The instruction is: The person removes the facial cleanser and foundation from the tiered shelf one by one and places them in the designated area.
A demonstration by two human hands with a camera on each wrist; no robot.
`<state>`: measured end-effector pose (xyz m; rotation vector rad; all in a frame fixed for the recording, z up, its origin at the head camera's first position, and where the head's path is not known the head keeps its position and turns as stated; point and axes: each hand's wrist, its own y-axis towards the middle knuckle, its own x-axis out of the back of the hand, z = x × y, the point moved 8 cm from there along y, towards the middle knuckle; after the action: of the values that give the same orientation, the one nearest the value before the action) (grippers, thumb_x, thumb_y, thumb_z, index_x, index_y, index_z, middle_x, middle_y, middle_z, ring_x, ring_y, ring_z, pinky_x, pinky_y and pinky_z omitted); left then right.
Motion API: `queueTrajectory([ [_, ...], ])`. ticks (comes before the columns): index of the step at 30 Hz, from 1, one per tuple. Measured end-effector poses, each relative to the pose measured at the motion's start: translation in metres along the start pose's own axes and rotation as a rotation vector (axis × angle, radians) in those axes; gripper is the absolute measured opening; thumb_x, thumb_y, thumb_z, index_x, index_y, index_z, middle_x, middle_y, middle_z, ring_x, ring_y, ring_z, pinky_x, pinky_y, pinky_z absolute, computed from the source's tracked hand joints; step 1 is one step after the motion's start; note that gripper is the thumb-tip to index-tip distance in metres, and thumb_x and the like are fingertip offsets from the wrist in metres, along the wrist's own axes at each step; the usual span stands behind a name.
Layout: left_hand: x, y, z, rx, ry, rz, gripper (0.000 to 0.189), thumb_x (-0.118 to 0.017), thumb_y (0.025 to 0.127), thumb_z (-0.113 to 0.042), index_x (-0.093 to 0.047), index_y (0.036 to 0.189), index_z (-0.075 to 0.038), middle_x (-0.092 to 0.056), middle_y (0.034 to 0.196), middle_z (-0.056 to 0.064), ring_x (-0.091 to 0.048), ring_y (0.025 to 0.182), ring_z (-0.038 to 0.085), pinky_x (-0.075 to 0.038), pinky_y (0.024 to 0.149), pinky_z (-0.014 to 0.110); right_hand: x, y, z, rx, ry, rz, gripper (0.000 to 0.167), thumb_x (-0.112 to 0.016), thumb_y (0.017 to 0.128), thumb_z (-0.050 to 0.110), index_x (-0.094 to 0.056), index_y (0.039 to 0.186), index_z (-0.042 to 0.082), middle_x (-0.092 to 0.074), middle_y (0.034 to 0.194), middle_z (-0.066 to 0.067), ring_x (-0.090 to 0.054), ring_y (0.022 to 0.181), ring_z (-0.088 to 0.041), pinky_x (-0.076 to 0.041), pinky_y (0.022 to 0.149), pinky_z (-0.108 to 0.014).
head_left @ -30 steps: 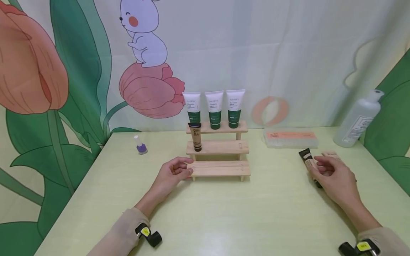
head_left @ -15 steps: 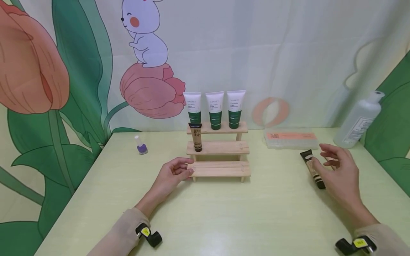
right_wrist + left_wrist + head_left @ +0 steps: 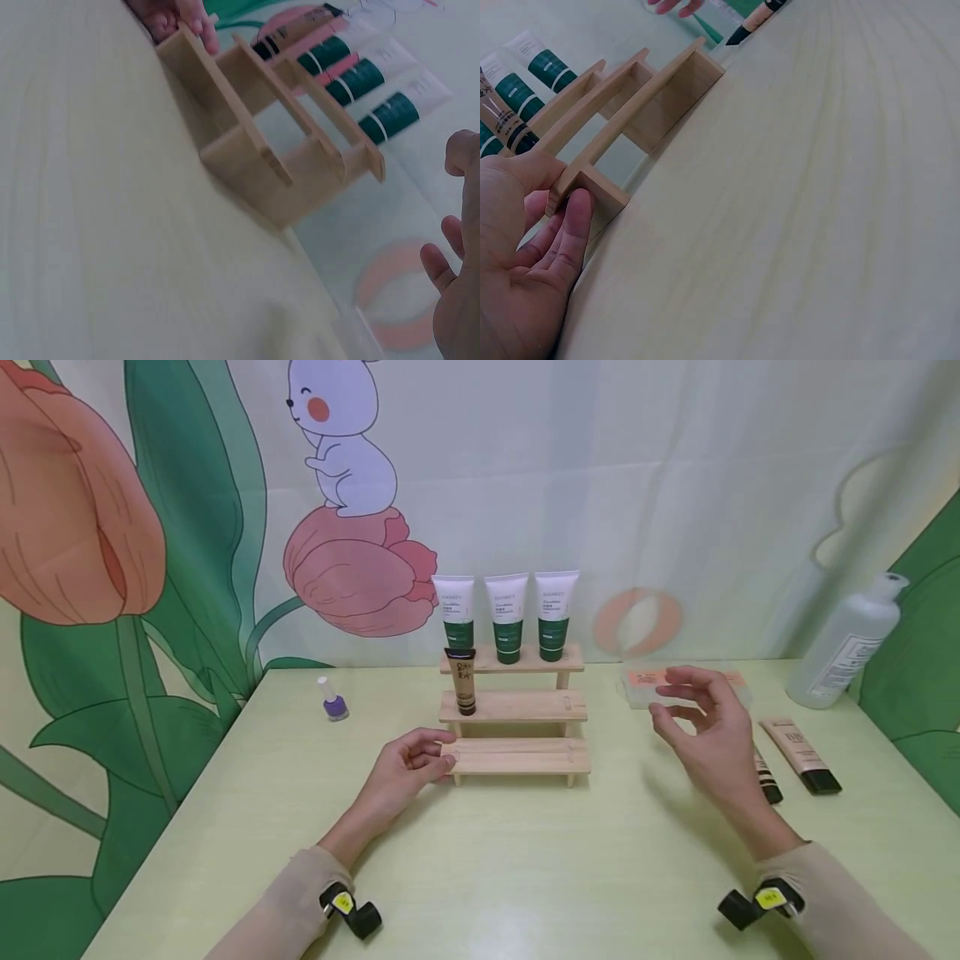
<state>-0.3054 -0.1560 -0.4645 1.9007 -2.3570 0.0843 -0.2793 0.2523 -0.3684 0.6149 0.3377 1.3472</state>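
My left hand [image 3: 411, 762] grips the left end of the lowest step of a three-step wooden display stand [image 3: 517, 756]; in the left wrist view, the fingers [image 3: 577, 221] close round the step's end. Three white-and-green cosmetic tubes [image 3: 507, 618] stand on the top step. A gold tube with a black end [image 3: 464, 681] stands on the left of the middle step. My right hand [image 3: 708, 735] hovers right of the stand, thumb and fingers apart, nothing between them. Behind its wrist lies another gold tube [image 3: 767, 777], partly hidden. Right of that lies a beige BB cream tube [image 3: 802, 756].
A flat clear case with an orange label [image 3: 641, 689] lies at the back, partly hidden by my right hand. A translucent bottle [image 3: 843, 647] stands at the back right. A purple nail polish bottle [image 3: 334, 703] stands at the left. A printed curtain [image 3: 510, 485] hangs behind the table.
My right hand has lifted off the two lying tubes and moved left towards the stand, carrying nothing visible. The BB cream tube shows fully now. My left hand stays on the stand.
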Motion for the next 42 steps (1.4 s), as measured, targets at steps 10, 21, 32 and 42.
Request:
queueTrajectory([
  [10,0.0,0.0,0.0,-0.001,-0.003,-0.001,0.032,-0.076,0.105,-0.003,-0.073,0.137,-0.006,-0.066,0.11,0.01,-0.07,0.092,0.021,-0.068,0.085,0.028,-0.076,0.012,0.018,-0.006,0.081,0.138,0.052,-0.079,0.099,-0.006,-0.061,0.147,0.005,-0.065,0.14,-0.017,-0.071,0.123,-0.027,-0.063,0.099,-0.023],
  [21,-0.001,0.003,0.004,0.009,-0.005,0.005,0.033,-0.077,0.105,-0.004,-0.074,0.137,-0.008,-0.066,0.111,0.01,-0.071,0.094,0.021,-0.068,0.086,0.028,-0.139,0.021,0.032,-0.042,0.228,0.218,0.057,-0.08,0.097,-0.008,-0.058,0.149,0.0,-0.067,0.139,-0.016,-0.071,0.126,-0.036,-0.066,0.099,-0.031],
  [32,0.003,0.0,0.002,0.014,0.001,0.0,0.033,-0.077,0.106,-0.006,-0.074,0.138,-0.009,-0.068,0.111,0.01,-0.075,0.096,0.022,-0.069,0.088,0.03,-0.19,0.025,0.029,-0.114,0.249,0.296,0.061,-0.084,0.099,0.002,-0.057,0.153,0.007,-0.066,0.14,-0.013,-0.067,0.132,-0.037,-0.064,0.107,-0.04],
  [42,0.002,0.001,0.002,0.013,-0.009,0.002,0.033,-0.077,0.105,-0.005,-0.073,0.138,-0.008,-0.066,0.11,0.009,-0.076,0.096,0.021,-0.069,0.089,0.03,-0.213,0.031,0.026,-0.124,0.195,0.331,0.053,-0.086,0.099,0.008,-0.064,0.147,0.009,-0.067,0.14,-0.011,-0.07,0.128,-0.031,-0.063,0.11,-0.048],
])
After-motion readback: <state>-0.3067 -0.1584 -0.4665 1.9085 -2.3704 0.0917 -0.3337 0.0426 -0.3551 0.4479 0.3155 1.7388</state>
